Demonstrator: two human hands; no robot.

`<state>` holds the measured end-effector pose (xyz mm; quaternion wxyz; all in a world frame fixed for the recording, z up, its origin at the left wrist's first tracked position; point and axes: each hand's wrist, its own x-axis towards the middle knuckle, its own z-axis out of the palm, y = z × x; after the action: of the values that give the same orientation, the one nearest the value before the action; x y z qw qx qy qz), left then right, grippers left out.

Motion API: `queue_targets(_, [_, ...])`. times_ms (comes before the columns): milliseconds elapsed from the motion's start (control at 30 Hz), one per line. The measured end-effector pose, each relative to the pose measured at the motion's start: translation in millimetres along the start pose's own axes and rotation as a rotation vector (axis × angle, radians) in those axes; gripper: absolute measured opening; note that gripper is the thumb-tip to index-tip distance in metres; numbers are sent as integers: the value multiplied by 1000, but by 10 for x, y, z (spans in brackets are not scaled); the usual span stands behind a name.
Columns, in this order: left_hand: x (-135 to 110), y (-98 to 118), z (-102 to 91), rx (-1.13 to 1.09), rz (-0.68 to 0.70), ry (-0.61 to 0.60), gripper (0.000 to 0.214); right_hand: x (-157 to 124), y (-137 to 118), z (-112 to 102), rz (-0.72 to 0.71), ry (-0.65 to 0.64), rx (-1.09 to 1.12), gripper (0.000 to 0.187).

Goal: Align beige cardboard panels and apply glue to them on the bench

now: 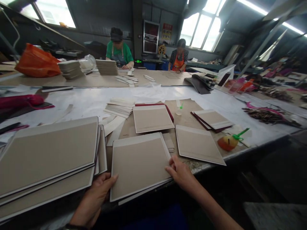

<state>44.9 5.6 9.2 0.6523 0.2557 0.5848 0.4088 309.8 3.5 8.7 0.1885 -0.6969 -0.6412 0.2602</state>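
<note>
A flat beige panel (141, 166) with a pale border lies on a small stack at the table's front edge. My left hand (102, 187) is closed on its left edge, thumb on top and fingers underneath. At the right edge my right hand (178, 171) pinches the same panel between thumb and fingers. Left of it rises a bigger stack of similar panels (52, 150), close to my left hand. Another beige panel (198, 145) lies right of my right hand, its corner over the table edge. Behind, one more panel (153, 118) rests on a dark red piece.
A squeeze bottle with a green nozzle (227, 143) holds amber liquid near the right edge. Pale strips (120, 108) are piled behind the panels. An orange bag (37, 62) sits at the far left. Two people (118, 52) work across the table.
</note>
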Motion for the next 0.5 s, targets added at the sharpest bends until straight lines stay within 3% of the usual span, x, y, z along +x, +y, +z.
queue_targets(500, [7,21,54,24,49,102,30,-105,-291,-41,132,-21,-446,17])
